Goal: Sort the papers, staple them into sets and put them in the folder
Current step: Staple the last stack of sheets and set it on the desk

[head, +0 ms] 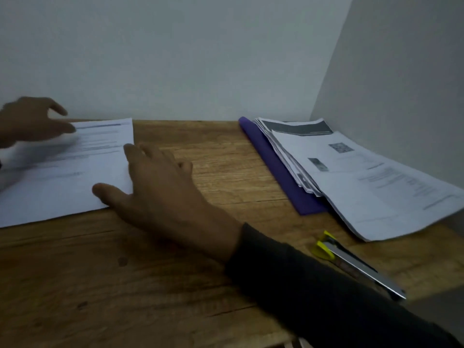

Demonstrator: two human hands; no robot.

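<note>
I see the wooden table filling the view, set into a corner of pale walls; on its far right a fanned stack of printed papers lies on a purple folder, well apart from both hands; at far left a printed sheet lies flat between the hands; my right hand, in a dark sleeve, rests with fingers spread and straight on the sheet's right edge, thumb on its near corner; my left hand is blurred over the sheet's far left part, fingers loosely extended, pinching nothing that I can make out; a yellow-and-silver stapler lies near the stack's front edge, just beside the sleeve.
</note>
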